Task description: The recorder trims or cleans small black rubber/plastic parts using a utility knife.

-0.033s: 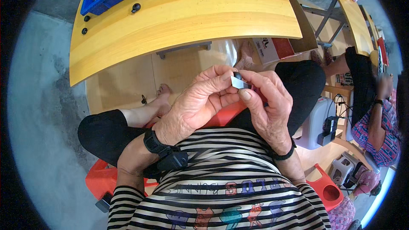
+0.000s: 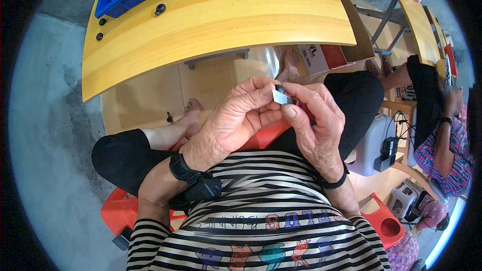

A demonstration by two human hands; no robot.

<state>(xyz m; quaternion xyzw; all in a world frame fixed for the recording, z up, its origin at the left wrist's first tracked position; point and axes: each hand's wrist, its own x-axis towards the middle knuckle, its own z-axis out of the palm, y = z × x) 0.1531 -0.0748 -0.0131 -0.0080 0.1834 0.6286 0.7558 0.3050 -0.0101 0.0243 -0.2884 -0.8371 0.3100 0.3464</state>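
Both my hands meet in front of my lap, with fingertips almost touching. My left hand [image 2: 228, 120] pinches a small black rounded part [image 2: 280, 89] between thumb and fingers; most of it is hidden. Between the two thumbs shows a small flat, pale grey piece [image 2: 281, 98] with straight edges, like a short blade. My right hand [image 2: 319, 120] has its thumb and index finger closed on that piece, right against the black part. The other fingers of the right hand curl behind and are partly covered.
Ahead stands a yellow wooden table [image 2: 226, 20]. On it are a blue tray [image 2: 108, 9] full of black parts and several loose black parts [image 2: 160, 8]. A cardboard box [image 2: 321, 59] sits beyond my right knee. Another person [image 2: 442, 145] sits at far right, near a grey plastic stool [image 2: 371, 145].
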